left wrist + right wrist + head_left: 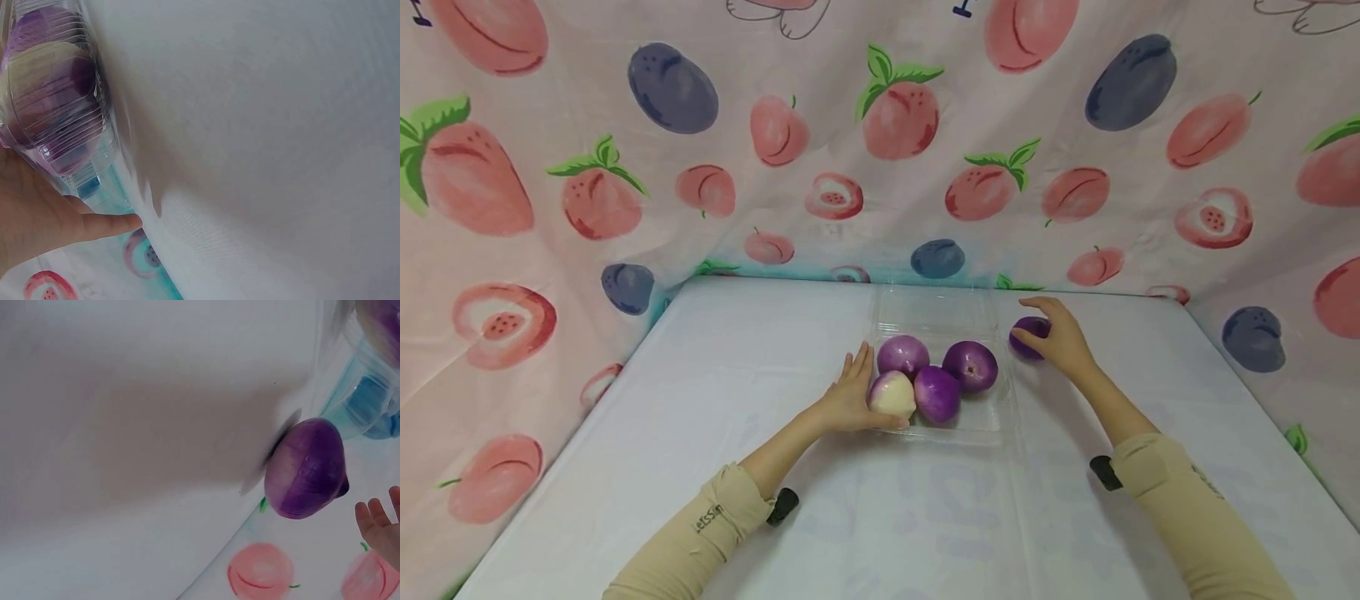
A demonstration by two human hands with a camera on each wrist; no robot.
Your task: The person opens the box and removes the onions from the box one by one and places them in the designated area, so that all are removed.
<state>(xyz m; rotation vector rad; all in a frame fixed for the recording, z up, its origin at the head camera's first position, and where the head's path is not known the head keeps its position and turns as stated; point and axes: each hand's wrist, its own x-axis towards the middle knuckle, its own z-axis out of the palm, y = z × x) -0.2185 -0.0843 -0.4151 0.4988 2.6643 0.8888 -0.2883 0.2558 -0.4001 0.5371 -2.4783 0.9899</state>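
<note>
A clear plastic box holds several purple onions, among them one largely cream onion. My left hand rests against the box's left side, its fingers straight and its thumb along the front edge. Ribbed box wall shows beside that hand in the left wrist view. Right of the box, another purple onion lies on the table, its tip pointed in the right wrist view. Around it reaches my right hand, fingers extended beyond it and thumb in front. In the right wrist view the visible fingers stand apart from this onion.
The box's transparent lid lies folded back behind it. A white cloth covers the table. Fruit-printed fabric hangs along the back and both sides.
</note>
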